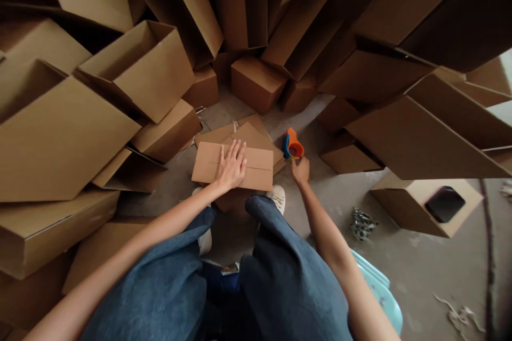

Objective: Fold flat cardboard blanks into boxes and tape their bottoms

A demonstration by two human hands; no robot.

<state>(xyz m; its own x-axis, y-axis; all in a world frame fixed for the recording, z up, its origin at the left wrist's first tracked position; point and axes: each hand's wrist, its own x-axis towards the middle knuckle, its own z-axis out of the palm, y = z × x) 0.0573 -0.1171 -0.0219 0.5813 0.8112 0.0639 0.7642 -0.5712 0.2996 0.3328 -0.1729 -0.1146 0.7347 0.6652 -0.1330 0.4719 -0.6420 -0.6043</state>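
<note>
My left hand (232, 167) lies flat, fingers spread, on the top of a small closed cardboard box (259, 162) between my feet. A seam runs across that top where the flaps meet. To the right of the box, my right hand (301, 169) has its fingers curled at the near end of an orange and blue tape dispenser (295, 148). The dispenser is just above the floor or on it; I cannot tell which. Flattened cardboard pieces (248, 132) lie on the floor beyond the box.
Open cardboard boxes (156, 74) are piled on the left, ahead and right. A dark phone-like object (445, 204) rests on a box (408, 200) at right. A crumpled patterned item (363, 224) and a light-blue plastic stool (378, 290) are on the concrete floor (428, 266).
</note>
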